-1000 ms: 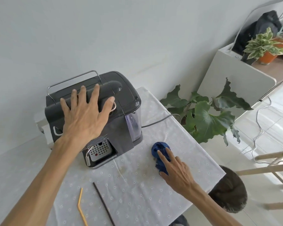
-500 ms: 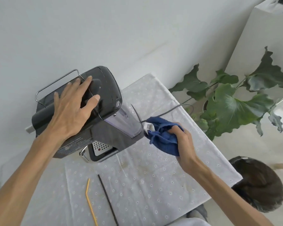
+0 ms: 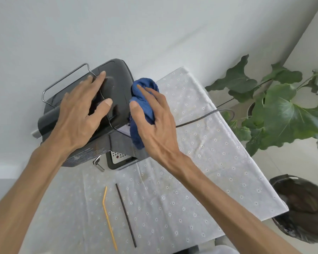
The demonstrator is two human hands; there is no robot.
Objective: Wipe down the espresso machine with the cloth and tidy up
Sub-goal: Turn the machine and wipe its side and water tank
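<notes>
1. On the white eyelet tablecloth (image 3: 200,162), toward its far left part and close to the pale wall (image 3: 117,24), sits the dark espresso machine (image 3: 117,88).
2. Its long axis runs from the lower left to the upper right of the view. Its front, with the perforated drip tray (image 3: 118,158), faces the near edge of the table.
3. A wire rail (image 3: 66,77) edges the machine's top on the wall side.
4. Flat on the machine's top lies the left hand (image 3: 79,114), palm down, fingers straight and slightly spread, the thumb set apart toward the right.
5. Against the machine's upper right edge the right hand (image 3: 154,121) presses the bunched blue cloth (image 3: 141,99).
6. Its thumb and fingers curl round the cloth, and a fold of cloth hangs below the palm over the machine's right side.
7. A grey cord (image 3: 209,114) leaves from behind the right hand and runs across the tablecloth toward the right.
8. Near the front of the table lie a yellow bent straw (image 3: 108,217) and a thin dark stick (image 3: 126,215), side by side and not touching, both running roughly front to back.
9. Off the table's right side stand a large-leaved green plant (image 3: 283,110) and, lower down, a dark round stool (image 3: 305,208).
</notes>
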